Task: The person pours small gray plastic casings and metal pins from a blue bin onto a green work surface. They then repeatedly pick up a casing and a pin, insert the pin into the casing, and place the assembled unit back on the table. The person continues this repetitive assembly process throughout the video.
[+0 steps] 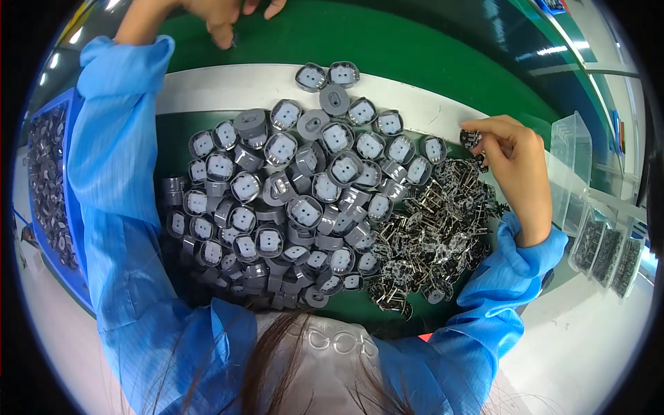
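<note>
probably light and stiff, best held edgewise, a dark board (470, 138) is pinched in the right hand (513, 144), frame right; upper left, the left hand (216, 12), grip unclear.

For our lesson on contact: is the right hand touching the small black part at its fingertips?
Touching: the head view shows the right hand pinching the small black part, with no gap visible.

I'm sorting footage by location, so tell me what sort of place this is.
Most likely a factory assembly line: many alike grey round parts heaped beside a pile of small black pieces, and a long green surface, perhaps a conveyor belt, running past them.
</note>
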`<state>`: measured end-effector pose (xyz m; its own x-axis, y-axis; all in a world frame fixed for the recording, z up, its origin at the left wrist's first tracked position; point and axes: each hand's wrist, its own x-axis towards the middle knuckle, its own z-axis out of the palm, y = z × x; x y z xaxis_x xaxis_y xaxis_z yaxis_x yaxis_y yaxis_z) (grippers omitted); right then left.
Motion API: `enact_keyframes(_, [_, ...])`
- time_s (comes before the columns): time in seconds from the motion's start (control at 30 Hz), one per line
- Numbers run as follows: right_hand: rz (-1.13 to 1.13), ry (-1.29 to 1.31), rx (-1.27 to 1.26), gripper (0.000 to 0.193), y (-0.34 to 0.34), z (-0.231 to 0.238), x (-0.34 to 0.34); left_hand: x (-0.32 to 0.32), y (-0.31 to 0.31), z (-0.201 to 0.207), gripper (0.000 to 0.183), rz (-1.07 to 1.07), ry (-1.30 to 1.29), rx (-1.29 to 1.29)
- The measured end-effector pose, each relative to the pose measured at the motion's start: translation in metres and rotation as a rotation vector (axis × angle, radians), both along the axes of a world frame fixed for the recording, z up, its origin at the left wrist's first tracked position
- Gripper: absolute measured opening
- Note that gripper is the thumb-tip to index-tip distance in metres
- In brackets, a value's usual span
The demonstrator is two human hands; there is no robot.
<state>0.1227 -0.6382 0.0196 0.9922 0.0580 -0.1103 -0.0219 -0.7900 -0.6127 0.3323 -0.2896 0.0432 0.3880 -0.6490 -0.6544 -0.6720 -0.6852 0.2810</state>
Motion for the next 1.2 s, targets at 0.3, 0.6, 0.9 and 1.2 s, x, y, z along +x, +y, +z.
enact_keyframes(0.3, [-0.014,-0.01,0.004,0.017,-0.011,-0.004,-0.001,-0.004,-0.01,-0.007,0.024,-0.074,0.005,-0.077])
enact_keyframes(0.6, [-0.069,-0.062,0.191,0.011,-0.006,-0.012,0.004,-0.023,0.025,-0.02,0.028,0.176,-0.22,-0.147])
enact_keyframes(0.9, [0.015,-0.102,0.62,0.014,0.011,0.001,0.009,-0.045,-0.101,0.012,0.033,-0.041,0.218,-0.696])
enact_keyframes(1.2, [-0.049,-0.084,0.595,0.013,0.015,0.0,0.001,-0.066,-0.153,-0.082,0.032,0.26,1.027,-0.972])
